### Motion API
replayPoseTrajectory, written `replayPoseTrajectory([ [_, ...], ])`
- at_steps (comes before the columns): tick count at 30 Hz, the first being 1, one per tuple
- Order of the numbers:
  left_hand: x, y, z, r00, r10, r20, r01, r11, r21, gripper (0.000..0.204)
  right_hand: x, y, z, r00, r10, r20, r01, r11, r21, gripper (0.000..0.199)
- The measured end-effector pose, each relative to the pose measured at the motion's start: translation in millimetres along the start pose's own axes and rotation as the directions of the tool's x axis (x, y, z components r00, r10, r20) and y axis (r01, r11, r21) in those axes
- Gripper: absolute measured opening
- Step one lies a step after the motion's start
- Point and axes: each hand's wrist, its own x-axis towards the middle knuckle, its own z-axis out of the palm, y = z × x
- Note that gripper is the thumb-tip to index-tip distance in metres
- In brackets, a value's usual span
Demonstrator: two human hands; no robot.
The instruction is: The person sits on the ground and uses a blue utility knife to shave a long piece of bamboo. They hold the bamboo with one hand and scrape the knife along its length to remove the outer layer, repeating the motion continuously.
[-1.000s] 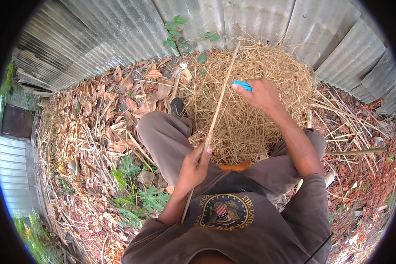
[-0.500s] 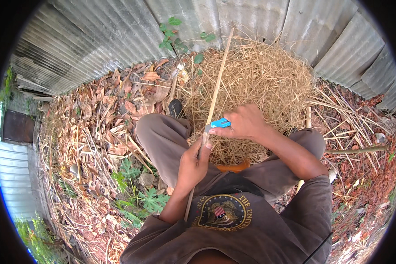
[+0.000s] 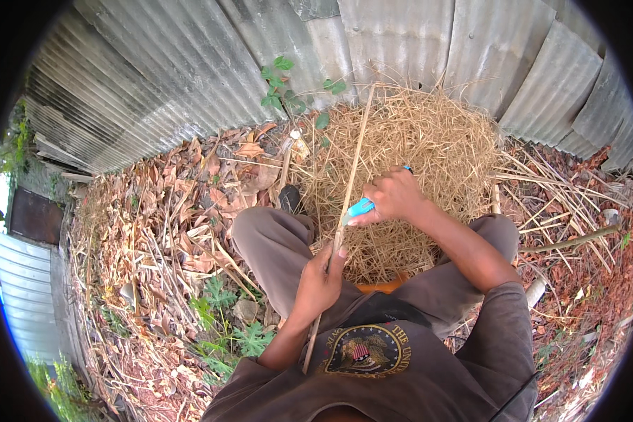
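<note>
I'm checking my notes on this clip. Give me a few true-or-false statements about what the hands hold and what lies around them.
1. The left hand grips a long thin stick. True.
2. The right hand holds a red tool. False: the tool has a blue handle.
3. The tool meets the stick above the left hand. True.
4. A heap of dry straw lies in front of the person. True.
5. A brick wall stands behind the heap. False: it is a corrugated metal fence.

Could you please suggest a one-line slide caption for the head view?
Seated by a straw pile, the left hand grips a long thin stick while the right hand presses a blue-handled tool against it.
</note>
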Motion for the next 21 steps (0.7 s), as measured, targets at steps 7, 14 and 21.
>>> replayPoseTrajectory([
  [7,-34.0,-17.0,5.0,0.975,-0.1,0.197,0.121,0.988,-0.097,0.032,1.4,106.0,-17.8,0.702,0.643,0.305,-0.593,0.765,-0.249,0.085],
  [14,-62.2,-7.5,-0.4,0.948,-0.109,0.3,0.165,0.972,-0.167,0.033,-26.2,174.6,-38.4,0.427,0.899,0.1,-0.852,0.436,-0.289,0.089],
  [21,-16.3,-12.3,-14.5,0.862,-0.254,0.438,0.488,0.648,-0.585,0.045,-10.0,141.2,-37.9,0.385,0.836,0.392,-0.828,0.125,0.546,0.083],
])
